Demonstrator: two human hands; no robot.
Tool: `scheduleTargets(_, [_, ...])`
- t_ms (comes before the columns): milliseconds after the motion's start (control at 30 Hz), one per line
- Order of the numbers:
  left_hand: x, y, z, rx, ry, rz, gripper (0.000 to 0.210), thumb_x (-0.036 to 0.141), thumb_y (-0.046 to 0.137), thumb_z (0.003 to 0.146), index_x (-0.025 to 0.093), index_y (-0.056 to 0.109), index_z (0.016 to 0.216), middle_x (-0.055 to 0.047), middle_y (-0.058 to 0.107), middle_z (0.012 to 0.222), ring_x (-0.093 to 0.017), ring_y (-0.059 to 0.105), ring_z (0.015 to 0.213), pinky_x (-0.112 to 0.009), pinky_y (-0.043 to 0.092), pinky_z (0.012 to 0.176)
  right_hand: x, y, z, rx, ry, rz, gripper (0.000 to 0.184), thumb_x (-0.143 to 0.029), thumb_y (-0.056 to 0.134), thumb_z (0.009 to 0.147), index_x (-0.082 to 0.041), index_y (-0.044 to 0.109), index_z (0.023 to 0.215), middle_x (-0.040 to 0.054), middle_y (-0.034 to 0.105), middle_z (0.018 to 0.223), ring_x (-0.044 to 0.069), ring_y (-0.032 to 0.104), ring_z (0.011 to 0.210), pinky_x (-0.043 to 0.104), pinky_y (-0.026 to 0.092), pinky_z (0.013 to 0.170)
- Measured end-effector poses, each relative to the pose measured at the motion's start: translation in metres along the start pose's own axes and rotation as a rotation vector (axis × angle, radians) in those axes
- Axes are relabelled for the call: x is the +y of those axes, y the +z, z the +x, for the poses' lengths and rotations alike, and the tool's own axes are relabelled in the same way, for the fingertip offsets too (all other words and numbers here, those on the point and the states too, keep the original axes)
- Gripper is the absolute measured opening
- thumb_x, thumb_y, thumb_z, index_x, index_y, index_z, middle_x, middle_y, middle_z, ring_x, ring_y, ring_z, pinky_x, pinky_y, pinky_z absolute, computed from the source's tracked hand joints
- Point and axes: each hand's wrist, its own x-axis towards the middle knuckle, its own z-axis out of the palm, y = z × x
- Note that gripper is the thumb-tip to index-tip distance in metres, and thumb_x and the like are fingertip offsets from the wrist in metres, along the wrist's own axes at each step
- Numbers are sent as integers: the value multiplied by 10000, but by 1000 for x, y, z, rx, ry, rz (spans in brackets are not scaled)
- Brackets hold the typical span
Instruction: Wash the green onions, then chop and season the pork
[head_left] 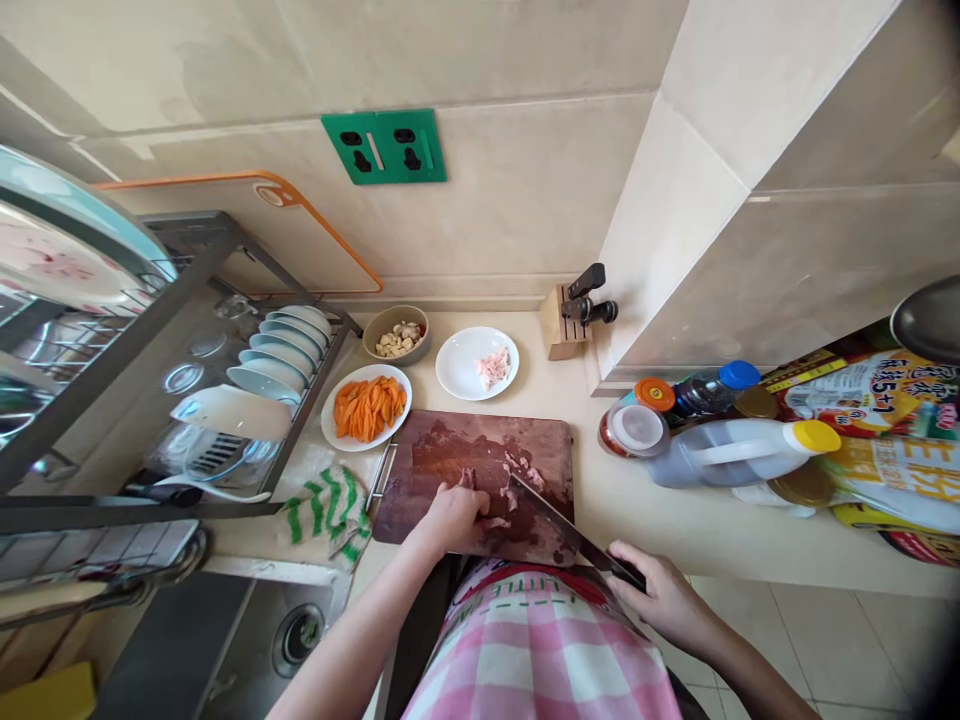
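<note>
A dark wooden cutting board [442,450] lies on the counter in front of me, wet on top. My right hand [654,592] is closed round the black handle of a kitchen knife [551,515], whose blade slants across the board with its tip among small pieces of raw meat [529,472]. On the board's left half, my left hand [456,512] has its fingers curled and pressed on a piece of meat [467,478], mostly hidden under them. Behind the board, a white plate [457,365] holds chopped pale pink meat [493,368].
Left of the board are a plate of sliced carrots [369,408], a bowl of garlic [397,336] and a green-striped cloth [330,512]. A dish rack [225,260] stands farther left, above the sink [300,640]. A knife block [564,320] and several bottles and jars [735,450] occupy the right.
</note>
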Motion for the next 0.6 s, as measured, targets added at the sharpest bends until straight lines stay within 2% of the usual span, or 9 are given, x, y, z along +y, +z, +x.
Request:
scheduleTargets(67, [9, -5, 3, 26, -8, 56, 237, 436, 610, 730, 221, 626, 827, -49, 652, 866, -256, 560, 898, -357, 364, 762, 2, 1, 1, 51, 22, 5, 308, -406, 466, 775, -174, 606, 923, 12, 645, 780, 166, 579, 712, 239, 454, 666])
scheduleTargets(167, [22, -2, 13, 115, 78, 67, 136, 329, 551, 804, 227, 629, 849, -46, 633, 905, -228, 538, 905, -344, 356, 767, 3, 0, 1, 75, 39, 8, 305, -400, 447, 794, -180, 600, 940, -4, 635, 732, 143, 556, 620, 230, 443, 606])
scheduleTargets(267, [28, 9, 25, 149, 160, 97, 147, 262, 485, 851, 239, 630, 865, -44, 610, 904, -216, 518, 904, -334, 353, 752, 2, -2, 0, 30, -7, 22, 278, -385, 469, 784, -190, 607, 927, 0, 649, 776, 159, 578, 697, 230, 446, 649])
scheduleTargets(433, [26, 21, 29, 183, 203, 156, 124, 258, 505, 832, 198, 611, 810, -71, 574, 947, -232, 492, 918, -340, 354, 747, 5, 3, 2, 36, 8, 7, 269, -361, 473, 779, -188, 601, 940, 17, 656, 818, 181, 590, 793, 246, 445, 724])
scheduleTargets(600, [18, 22, 20, 219, 191, 8, 146, 228, 450, 856, 192, 586, 816, -47, 596, 853, -190, 518, 836, -322, 360, 765, -1, 6, 5, -32, 12, 75, 233, -328, 447, 791, -186, 573, 926, 7, 646, 867, 172, 586, 835, 239, 437, 754])
